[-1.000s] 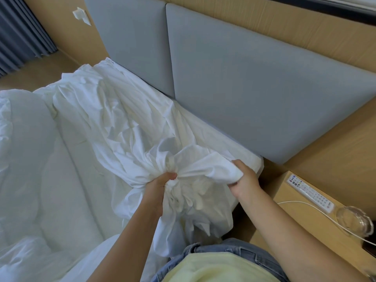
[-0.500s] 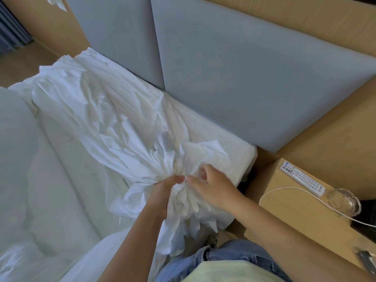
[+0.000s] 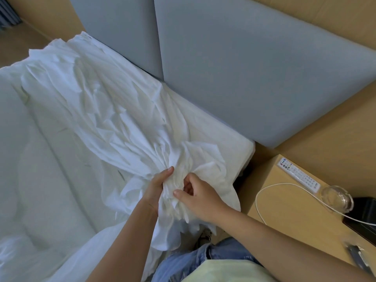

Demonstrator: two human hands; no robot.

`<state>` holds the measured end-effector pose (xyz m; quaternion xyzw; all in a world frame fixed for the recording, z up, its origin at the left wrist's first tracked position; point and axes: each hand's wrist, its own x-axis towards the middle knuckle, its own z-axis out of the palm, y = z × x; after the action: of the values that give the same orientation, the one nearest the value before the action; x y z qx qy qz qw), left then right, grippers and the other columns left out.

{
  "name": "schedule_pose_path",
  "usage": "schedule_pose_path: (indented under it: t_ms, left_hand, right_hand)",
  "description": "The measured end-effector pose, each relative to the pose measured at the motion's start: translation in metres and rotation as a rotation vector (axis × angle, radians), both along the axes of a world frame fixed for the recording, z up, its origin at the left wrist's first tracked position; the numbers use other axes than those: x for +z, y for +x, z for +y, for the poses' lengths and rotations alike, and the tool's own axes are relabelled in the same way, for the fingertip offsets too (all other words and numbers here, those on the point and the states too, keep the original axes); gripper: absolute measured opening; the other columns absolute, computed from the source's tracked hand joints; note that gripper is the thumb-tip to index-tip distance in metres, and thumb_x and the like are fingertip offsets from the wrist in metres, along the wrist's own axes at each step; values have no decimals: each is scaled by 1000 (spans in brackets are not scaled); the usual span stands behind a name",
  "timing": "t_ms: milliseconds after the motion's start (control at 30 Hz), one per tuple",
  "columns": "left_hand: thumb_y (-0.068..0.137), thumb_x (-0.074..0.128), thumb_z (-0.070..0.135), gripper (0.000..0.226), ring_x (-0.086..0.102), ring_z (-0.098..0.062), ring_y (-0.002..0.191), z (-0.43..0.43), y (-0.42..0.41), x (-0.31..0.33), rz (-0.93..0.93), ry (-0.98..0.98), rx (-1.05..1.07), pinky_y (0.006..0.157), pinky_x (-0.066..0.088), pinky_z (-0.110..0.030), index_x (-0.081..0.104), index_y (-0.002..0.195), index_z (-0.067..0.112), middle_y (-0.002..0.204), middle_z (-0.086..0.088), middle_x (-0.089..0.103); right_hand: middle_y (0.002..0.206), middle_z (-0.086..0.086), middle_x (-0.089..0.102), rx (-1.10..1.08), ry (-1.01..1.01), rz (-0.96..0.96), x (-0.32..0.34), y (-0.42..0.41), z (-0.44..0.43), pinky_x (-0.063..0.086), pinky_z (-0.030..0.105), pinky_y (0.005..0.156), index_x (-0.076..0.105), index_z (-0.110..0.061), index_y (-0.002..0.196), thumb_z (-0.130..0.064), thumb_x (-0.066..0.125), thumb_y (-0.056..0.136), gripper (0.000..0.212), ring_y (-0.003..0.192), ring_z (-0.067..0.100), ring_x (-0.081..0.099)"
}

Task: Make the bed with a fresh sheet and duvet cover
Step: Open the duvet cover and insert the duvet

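A crumpled white sheet (image 3: 105, 110) lies bunched along the head of the bed, over the mattress (image 3: 230, 137). Its near end is gathered into a wad at the mattress corner. My left hand (image 3: 157, 185) grips that wad from the left, fingers curled into the folds. My right hand (image 3: 196, 193) pinches the same wad from the right, thumb and fingers closed on the cloth. A white duvet (image 3: 30, 159) covers the left part of the bed.
A grey padded headboard (image 3: 254, 68) stands against the wooden wall. To the right is a wooden nightstand (image 3: 284, 220) with a white remote (image 3: 298, 175), a glass ashtray (image 3: 336, 198), a white cable (image 3: 262, 190) and a dark object at the edge.
My right hand left the sheet's outer edge at the mattress corner and came in to the wad beside my left hand. The view shifted slightly downward.
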<state>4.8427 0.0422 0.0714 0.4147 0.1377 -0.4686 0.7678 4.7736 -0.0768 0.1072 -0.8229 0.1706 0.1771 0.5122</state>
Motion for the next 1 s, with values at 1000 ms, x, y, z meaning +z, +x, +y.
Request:
schedule_pose_path:
  t_ms: [1000]
  left_hand:
    - [65,66,11,21,69,-28,70,-35,23,23,21,-66,-115,69,57,-35,74,82,1,77,-15,70]
  right_hand:
    - [100,-11,54,-236,0,-3,42,26,-48,40,18,75,53,-17,104,-37,55,90,25,93,5,53]
